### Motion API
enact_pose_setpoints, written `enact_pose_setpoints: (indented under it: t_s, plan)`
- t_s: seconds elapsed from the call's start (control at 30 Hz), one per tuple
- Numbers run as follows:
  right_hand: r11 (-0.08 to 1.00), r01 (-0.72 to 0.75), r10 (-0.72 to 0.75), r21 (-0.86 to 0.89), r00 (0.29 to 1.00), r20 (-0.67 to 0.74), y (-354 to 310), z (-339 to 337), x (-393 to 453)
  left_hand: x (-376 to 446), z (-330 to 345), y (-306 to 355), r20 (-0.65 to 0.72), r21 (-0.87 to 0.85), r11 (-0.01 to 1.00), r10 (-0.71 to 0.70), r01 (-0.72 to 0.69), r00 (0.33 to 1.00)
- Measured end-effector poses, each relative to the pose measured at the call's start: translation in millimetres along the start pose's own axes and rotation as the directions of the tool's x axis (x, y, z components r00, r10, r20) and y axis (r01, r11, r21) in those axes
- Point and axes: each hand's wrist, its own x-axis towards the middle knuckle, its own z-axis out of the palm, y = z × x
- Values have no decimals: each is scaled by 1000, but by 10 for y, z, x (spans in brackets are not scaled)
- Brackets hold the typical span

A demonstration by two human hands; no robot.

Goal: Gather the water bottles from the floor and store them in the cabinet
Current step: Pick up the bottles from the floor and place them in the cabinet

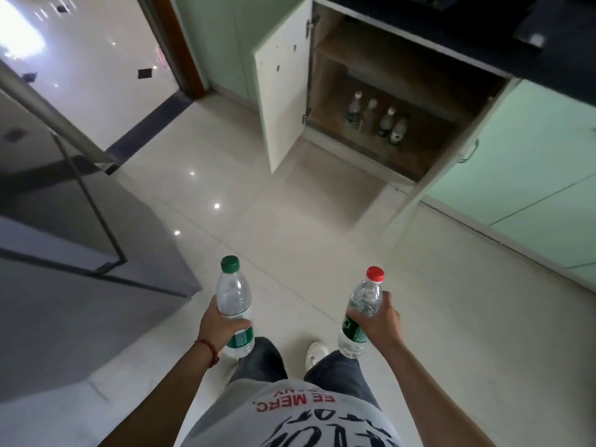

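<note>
My left hand [219,327] grips a clear water bottle with a green cap [233,296] around its middle, held upright. In my right hand [379,322] is a second clear water bottle with a red cap [364,301], tilted slightly left. Ahead at the upper right stands the open cabinet [416,130], its white door [283,88] swung out to the left. Several water bottles [375,119] stand in a row on the cabinet's bottom shelf. The upper shelf looks bare.
A dark grey refrigerator [80,253] with a long handle fills the left side. Pale green cabinet fronts [529,175] run along the right under a dark countertop [483,33]. Glossy beige floor tiles [290,204] lie between me and the cabinet. A doorway [96,75] opens at the upper left.
</note>
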Motion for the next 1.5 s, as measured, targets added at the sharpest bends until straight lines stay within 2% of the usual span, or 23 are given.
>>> enact_pose_setpoints:
  t_s: [0.2, 0.43, 0.6, 0.73, 0.83, 1.0, 1.2, 1.5]
  plan:
    - [999, -23, 23, 40, 1000, -10, -272, -359, 590, 342, 245, 627, -54, 22, 1000, -11, 12, 998]
    - [992, -32, 40, 120, 997, -69, -992, -545, 1535, 1294, 273, 1448, -72, 40, 999, -11, 14, 997]
    - [982, -89, 112, 166, 984, -135, -1508, -703, 2122, 1982, 308, 2340, -7, 132, 990, 57, -56, 998]
    - [966, -118, 161, 231, 971, -175, -1781, -882, 2511, 2493, 445, 3146, 132, 240, 957, 135, -164, 982]
    - [943, -166, 231, 287, 951, -206, -1900, -1039, 2772, 2851, 644, 3702, 209, 263, 939, 169, -222, 963]
    - [917, -226, 305, 328, 928, -214, -2020, -1264, 3294, 3282, 1205, 4459, 246, 246, 937, 188, -249, 951]
    - [905, -259, 335, 338, 923, -190, -2139, -1531, 3945, 3591, 1819, 4972, 264, 255, 930, 196, -264, 945]
    - [876, -262, 369, 405, 905, -213, -2348, -1776, 4601, 4049, 2322, 5367, 310, 298, 919, 162, -257, 937]
